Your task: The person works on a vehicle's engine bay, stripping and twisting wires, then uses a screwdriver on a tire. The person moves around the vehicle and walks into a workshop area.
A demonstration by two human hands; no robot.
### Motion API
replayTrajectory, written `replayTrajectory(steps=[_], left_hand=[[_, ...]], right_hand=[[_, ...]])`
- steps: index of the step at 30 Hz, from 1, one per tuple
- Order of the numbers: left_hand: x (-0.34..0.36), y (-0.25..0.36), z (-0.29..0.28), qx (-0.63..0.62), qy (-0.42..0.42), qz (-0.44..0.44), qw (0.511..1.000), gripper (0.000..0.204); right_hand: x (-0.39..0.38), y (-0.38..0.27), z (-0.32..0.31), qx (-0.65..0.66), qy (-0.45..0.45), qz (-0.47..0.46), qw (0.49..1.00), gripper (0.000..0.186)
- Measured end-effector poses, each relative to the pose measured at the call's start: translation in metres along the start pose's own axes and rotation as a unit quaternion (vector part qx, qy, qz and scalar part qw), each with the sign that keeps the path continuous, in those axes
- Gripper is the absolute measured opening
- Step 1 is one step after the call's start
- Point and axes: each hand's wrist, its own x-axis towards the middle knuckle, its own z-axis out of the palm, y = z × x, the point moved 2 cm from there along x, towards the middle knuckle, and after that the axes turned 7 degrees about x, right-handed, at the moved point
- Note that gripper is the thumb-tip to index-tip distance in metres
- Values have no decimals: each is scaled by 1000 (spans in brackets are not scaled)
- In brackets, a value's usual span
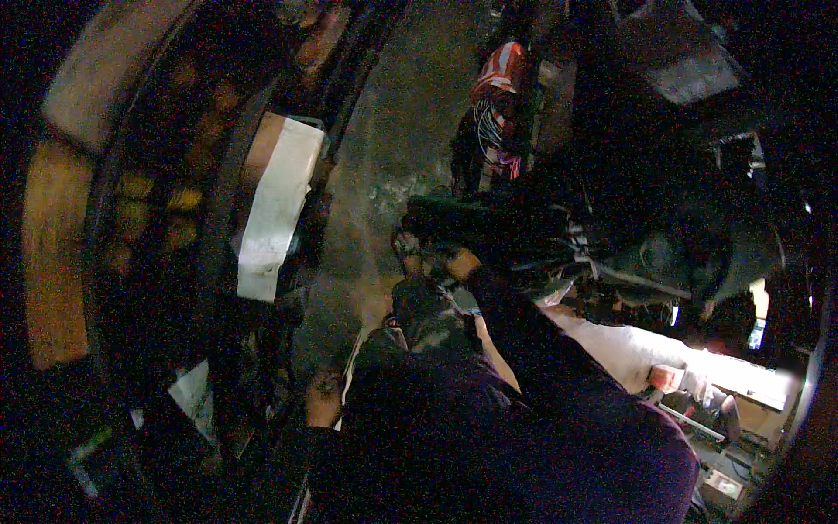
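Observation:
My right arm, in a dark sleeve, reaches forward from the lower right. My right hand (460, 262) is at the near edge of a dark, bulky object (489, 214); its fingers are lost in shadow, so whether they grip anything cannot be made out. Low on the left is my left hand (324, 397), beside my body and away from that object. Its fingers are too dark and blurred to read. Beyond the right hand, a bundle of thin grey and reddish wires (491, 131) hangs below a red-and-white striped wrapping (502, 70).
A long white box or panel (279, 210) with a brown side stands on the left, near dim shelving with yellowish items (161, 201). Grey floor (367, 166) runs between the two sides. At the lower right is a brightly lit white surface (646, 345) with an orange-red item (666, 377).

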Motion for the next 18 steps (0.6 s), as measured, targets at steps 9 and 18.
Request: replayTrajectory(steps=[9, 18], left_hand=[[131, 183, -45, 94, 55, -7, 994, 40], [328, 254, -62, 204, 9, 150, 967, 57]], right_hand=[[197, -45, -68, -90, -78, 8, 993, 37], [333, 32, -194, -161, 203, 123, 958, 32]])
